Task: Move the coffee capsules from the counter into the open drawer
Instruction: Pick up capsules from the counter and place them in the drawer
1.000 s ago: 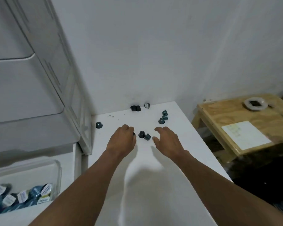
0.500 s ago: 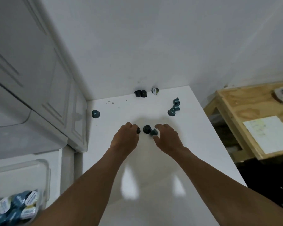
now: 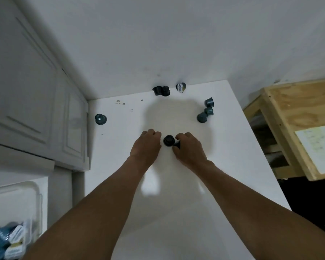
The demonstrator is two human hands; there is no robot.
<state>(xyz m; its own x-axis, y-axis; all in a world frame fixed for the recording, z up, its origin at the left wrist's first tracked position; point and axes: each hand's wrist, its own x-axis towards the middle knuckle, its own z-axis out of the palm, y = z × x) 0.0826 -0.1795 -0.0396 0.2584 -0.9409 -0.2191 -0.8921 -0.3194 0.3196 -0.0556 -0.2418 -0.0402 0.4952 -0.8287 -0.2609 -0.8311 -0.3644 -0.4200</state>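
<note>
Hands closed in, frame centre: right hand [image 3: 189, 149] pinches capsule [image 3: 176, 145]; left hand [image 3: 146, 145] curled, contents unseen. Judged light, rigid, slick; grip sidewall.

Glossy white desk [image 3: 176, 212] here, and the dark teal plastic coffee capsules [image 3: 100, 119] on it go nearly black in the shade. The tipped capsule with the white foil lid [image 3: 180, 88] has dark print. Pale grey panelled cabinet [image 3: 26, 81], light plywood side table [image 3: 289, 102], white paper sheet [image 3: 319, 149]. The blue-teal capsules with white labels [image 3: 0, 239] sit bottom left.
</note>
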